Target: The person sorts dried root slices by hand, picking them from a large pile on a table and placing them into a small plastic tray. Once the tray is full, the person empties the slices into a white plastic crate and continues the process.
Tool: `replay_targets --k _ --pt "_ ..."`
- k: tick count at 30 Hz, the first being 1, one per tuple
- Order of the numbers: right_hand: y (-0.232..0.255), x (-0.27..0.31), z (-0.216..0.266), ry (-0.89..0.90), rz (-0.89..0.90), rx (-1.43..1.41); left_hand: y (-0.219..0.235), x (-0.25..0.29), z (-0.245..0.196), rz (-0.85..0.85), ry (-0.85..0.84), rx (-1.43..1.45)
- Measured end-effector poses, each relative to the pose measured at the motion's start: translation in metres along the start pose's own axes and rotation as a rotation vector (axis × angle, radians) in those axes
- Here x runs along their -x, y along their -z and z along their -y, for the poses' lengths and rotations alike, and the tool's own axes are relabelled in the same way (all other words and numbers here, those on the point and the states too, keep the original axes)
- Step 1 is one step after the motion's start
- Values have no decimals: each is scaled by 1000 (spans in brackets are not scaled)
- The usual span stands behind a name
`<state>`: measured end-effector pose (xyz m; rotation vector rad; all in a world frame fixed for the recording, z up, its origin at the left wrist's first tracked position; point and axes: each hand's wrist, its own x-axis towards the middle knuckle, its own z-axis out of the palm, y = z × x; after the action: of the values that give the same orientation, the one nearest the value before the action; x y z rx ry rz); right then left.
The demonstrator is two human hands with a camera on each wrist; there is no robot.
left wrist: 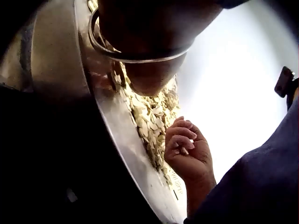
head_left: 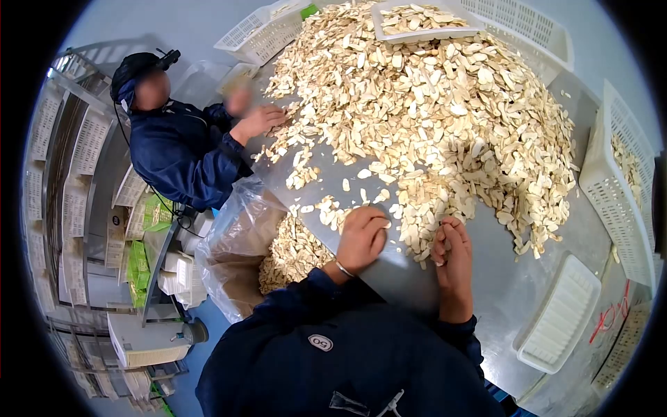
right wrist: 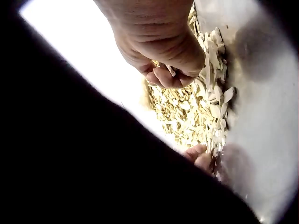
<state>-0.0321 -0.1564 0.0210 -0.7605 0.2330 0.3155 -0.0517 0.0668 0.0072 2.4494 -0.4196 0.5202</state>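
A large heap of pale, oval dried slices covers much of the steel table. My left hand, a metal bangle at its wrist, is curled over the near left edge of the heap, a pale slice at its fingertips. My right hand is turned on its side at the heap's front edge, fingers curled in. Between its fingers and palm it grips slices, which also show in the left wrist view. In that view the left fingers are mostly hidden behind the wrist.
A plastic-lined bag of slices stands left of my left arm. Across it, another person reaches into the heap. White baskets stand around the table; a white tray and red scissors lie at right.
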Motion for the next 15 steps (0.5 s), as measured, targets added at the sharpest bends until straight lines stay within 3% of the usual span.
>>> replay_targets --k 4,8,15 --pt "3 -1 -1 21 8 26 -11 -14 -25 49 -190 45" --pt "6 -3 -3 23 4 38 -14 -10 -17 109 -167 13" --pt "0 -2 -3 21 -21 14 1 9 4 28 -20 -67"
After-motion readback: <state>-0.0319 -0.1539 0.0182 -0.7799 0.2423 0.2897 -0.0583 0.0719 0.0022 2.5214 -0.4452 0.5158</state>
